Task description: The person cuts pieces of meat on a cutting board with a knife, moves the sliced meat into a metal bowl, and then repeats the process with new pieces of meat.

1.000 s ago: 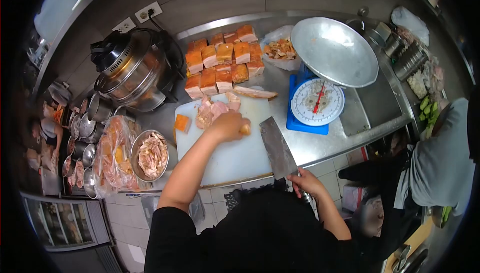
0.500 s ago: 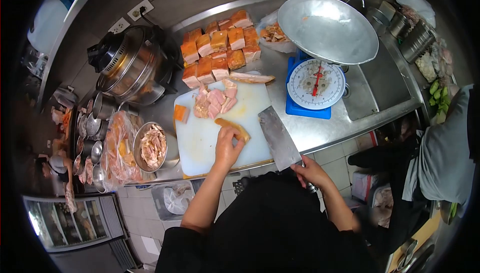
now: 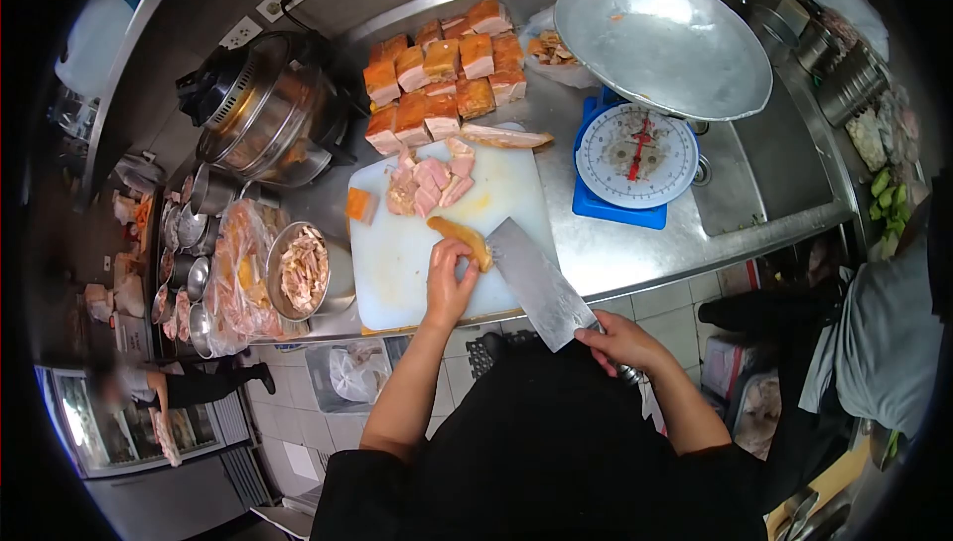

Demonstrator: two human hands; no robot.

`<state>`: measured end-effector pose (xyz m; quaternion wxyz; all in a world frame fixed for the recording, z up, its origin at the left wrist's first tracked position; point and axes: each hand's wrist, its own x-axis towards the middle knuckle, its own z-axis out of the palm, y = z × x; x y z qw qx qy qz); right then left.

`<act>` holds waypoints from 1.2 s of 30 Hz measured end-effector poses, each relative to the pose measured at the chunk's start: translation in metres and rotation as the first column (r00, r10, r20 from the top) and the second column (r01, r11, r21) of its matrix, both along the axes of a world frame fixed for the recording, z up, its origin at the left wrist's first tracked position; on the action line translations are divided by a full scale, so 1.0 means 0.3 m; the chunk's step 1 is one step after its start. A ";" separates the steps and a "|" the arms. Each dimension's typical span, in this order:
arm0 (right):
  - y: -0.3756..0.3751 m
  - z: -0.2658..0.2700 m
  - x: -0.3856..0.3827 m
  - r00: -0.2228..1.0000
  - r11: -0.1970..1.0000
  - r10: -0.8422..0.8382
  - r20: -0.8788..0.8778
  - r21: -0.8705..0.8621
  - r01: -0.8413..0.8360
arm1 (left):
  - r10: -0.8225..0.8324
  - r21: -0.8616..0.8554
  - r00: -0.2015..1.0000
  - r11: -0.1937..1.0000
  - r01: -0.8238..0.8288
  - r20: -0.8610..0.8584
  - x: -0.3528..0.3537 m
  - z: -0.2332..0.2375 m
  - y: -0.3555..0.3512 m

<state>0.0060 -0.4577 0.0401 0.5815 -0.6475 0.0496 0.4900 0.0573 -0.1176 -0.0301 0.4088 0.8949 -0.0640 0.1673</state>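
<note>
On the white cutting board (image 3: 397,283) lies a golden-brown strip of pork (image 3: 457,233), its near end pinched in the fingers of my left hand (image 3: 449,285). My right hand (image 3: 623,340) is wrapped round the handle of a cleaver (image 3: 541,283). The broad blade is close to the strip's right end; whether it touches cannot be told. Sliced pale pink meat (image 3: 429,184) is heaped farther back on the board. A small skin-topped pork cube (image 3: 362,205) sits at its left edge, and a long thin strip of pork (image 3: 504,136) lies along the back edge.
Stacked pork blocks (image 3: 442,65) stand behind the board. A blue scale (image 3: 635,164) with a wide metal pan (image 3: 665,40) is at right, beside a sink (image 3: 774,164). At left are a metal bowl of meat pieces (image 3: 301,278) and a glass-bowled cooker (image 3: 268,114). Other people stand left and right.
The cleaver blade has moved left to the golden-brown strip, and my right hand has shifted slightly. My left hand stays on the strip. The person at far left has changed position.
</note>
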 end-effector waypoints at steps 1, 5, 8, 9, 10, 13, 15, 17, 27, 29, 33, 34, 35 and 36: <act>-0.001 0.002 -0.002 1.000 1.000 0.003 -0.005 -0.011 -0.003 | -0.001 -0.001 1.000 1.000 0.000 -0.009 -0.001 0.000 -0.001; 0.007 0.027 -0.006 1.000 1.000 0.011 -0.024 -0.025 -0.012 | 0.003 -0.001 1.000 1.000 -0.003 -0.010 -0.001 -0.005 0.007; 0.014 0.056 -0.014 1.000 0.999 0.004 -0.029 -0.053 -0.006 | 0.002 -0.025 1.000 1.000 -0.003 -0.020 0.001 -0.007 0.009; 0.016 0.061 -0.018 1.000 0.999 0.009 -0.017 -0.051 -0.009 | 0.001 -0.027 1.000 1.000 -0.001 -0.016 0.002 -0.006 0.009; 0.019 0.064 -0.024 1.000 0.999 0.013 -0.006 -0.049 -0.013 | 0.000 -0.029 1.000 1.000 0.000 -0.012 0.002 -0.006 0.009; 0.022 0.051 -0.036 1.000 0.998 0.017 -0.014 -0.059 -0.018 | -0.001 -0.052 1.000 0.999 0.001 -0.012 0.003 -0.006 0.008; 0.026 0.052 -0.042 1.000 0.996 0.024 -0.002 -0.085 -0.024 | -0.006 -0.038 1.000 0.999 0.006 0.004 0.005 -0.006 0.009; 0.031 0.060 -0.044 0.999 0.994 0.035 0.010 -0.109 -0.034 | -0.008 -0.022 1.000 1.000 0.008 0.019 0.004 -0.007 0.011; 0.038 0.093 -0.011 0.990 0.969 0.122 0.069 -0.225 -0.104 | 0.007 -0.070 0.999 0.997 -0.010 -0.046 0.002 0.007 0.011; 0.056 0.092 0.007 0.990 0.972 0.126 0.069 -0.207 -0.110 | 0.003 -0.097 0.997 0.995 -0.010 -0.074 0.002 0.013 0.021; 0.106 0.074 0.045 0.987 0.973 0.132 0.093 -0.201 -0.111 | -0.030 -0.063 0.998 0.998 0.026 -0.049 0.007 0.007 0.034; 0.113 0.066 0.049 0.986 0.974 0.136 0.095 -0.194 -0.115 | -0.030 -0.066 0.998 0.997 0.027 -0.052 0.008 0.004 0.035; 0.117 0.072 0.046 0.986 0.973 0.137 0.094 -0.197 -0.117 | -0.029 -0.069 0.998 0.997 0.026 -0.052 0.008 0.001 0.035; 0.120 0.084 0.043 0.987 0.972 0.135 0.092 -0.205 -0.114 | -0.019 -0.074 0.998 0.997 0.015 -0.056 0.009 0.000 0.034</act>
